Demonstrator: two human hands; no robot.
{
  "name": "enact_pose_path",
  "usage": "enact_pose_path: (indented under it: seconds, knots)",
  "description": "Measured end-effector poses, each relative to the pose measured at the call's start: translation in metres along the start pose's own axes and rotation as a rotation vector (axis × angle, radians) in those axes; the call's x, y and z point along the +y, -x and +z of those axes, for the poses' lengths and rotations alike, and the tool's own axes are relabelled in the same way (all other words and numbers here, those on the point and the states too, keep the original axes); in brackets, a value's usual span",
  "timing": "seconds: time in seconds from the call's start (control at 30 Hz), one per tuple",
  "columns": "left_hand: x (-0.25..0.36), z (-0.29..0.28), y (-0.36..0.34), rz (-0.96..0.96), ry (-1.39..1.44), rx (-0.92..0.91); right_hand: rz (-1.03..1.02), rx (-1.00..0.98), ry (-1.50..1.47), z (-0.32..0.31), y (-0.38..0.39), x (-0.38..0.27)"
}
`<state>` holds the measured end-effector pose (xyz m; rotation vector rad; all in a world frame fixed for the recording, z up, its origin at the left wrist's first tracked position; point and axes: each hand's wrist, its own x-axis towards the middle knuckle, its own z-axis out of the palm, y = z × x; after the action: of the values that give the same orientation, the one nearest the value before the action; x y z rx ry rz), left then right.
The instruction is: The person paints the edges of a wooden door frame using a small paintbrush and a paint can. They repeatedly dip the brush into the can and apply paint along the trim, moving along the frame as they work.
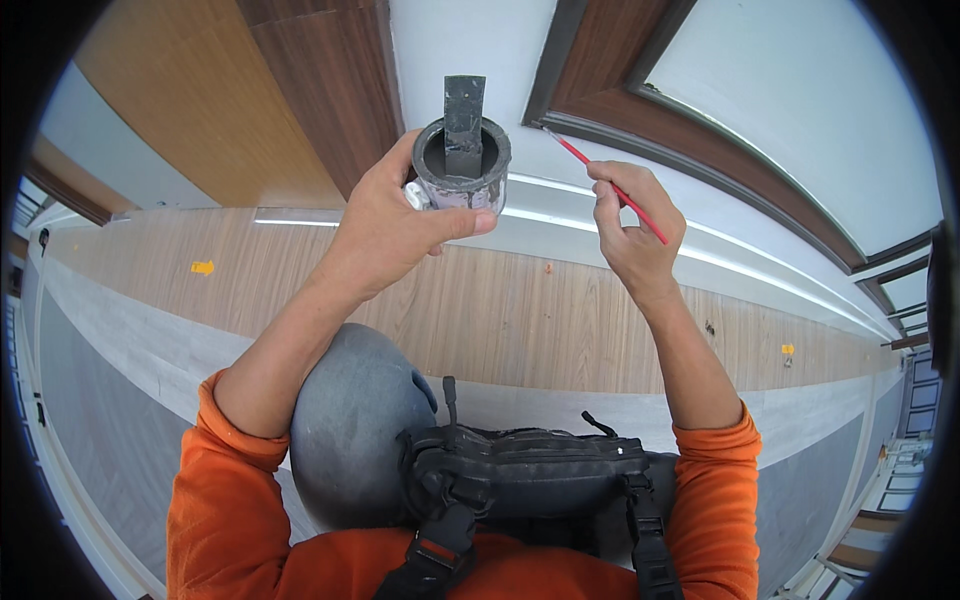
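Observation:
My left hand (405,205) is wrapped round a small paint can (462,195) streaked with dark grey, its thumb across the front. A flat dark grey strip (463,125) stands upright in the can and rises above the rim. Something white and crumpled (416,195) shows between the can and my fingers. In my right hand (640,225) is a thin red-handled paintbrush (615,190), held like a pencil. Its tip is at the lower left corner of the dark grey moulding (640,127) that frames a brown wall panel; I cannot tell whether it touches.
Ahead runs a white wall with a long white skirting board (570,205); wooden door panels (200,100) stand at the left. Wood-look flooring (480,310) with orange stickers (203,268) stretches across. A black strapped bag (530,465) lies at my lap beside my grey-clad knee (355,420).

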<state>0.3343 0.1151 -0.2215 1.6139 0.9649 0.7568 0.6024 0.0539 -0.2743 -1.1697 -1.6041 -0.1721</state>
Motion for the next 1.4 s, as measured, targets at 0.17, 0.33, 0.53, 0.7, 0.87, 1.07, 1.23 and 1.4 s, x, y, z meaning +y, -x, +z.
enact_pose_path:
  seconds: [0.17,0.33,0.53,0.7,0.87,1.07,1.23,1.4]
  knots:
    - [-0.001,-0.001,0.0,0.011,-0.006,0.002,-0.04,-0.01,0.055,-0.005,-0.001,0.003]
    - [-0.001,0.0,0.0,0.007,0.024,-0.006,-0.066,-0.078,0.058,0.002,0.0,-0.003]
    - [0.002,0.0,0.001,0.013,-0.016,0.014,0.01,0.004,-0.019,-0.001,0.001,0.003]
    - [0.002,0.0,0.001,0.016,-0.017,0.012,-0.008,-0.02,-0.046,-0.001,0.0,-0.002]
    - [0.001,0.0,0.001,0.015,0.009,0.005,0.013,0.046,-0.008,-0.004,0.003,0.007]
    - [0.002,0.0,0.001,0.028,-0.018,0.003,0.02,0.007,0.012,-0.002,0.0,0.0]
    - [0.001,0.0,0.001,0.058,-0.03,0.009,-0.002,0.002,-0.026,-0.005,-0.001,0.001]
    - [-0.002,-0.001,0.0,0.101,-0.065,0.022,-0.083,0.0,0.072,-0.005,-0.003,0.0]
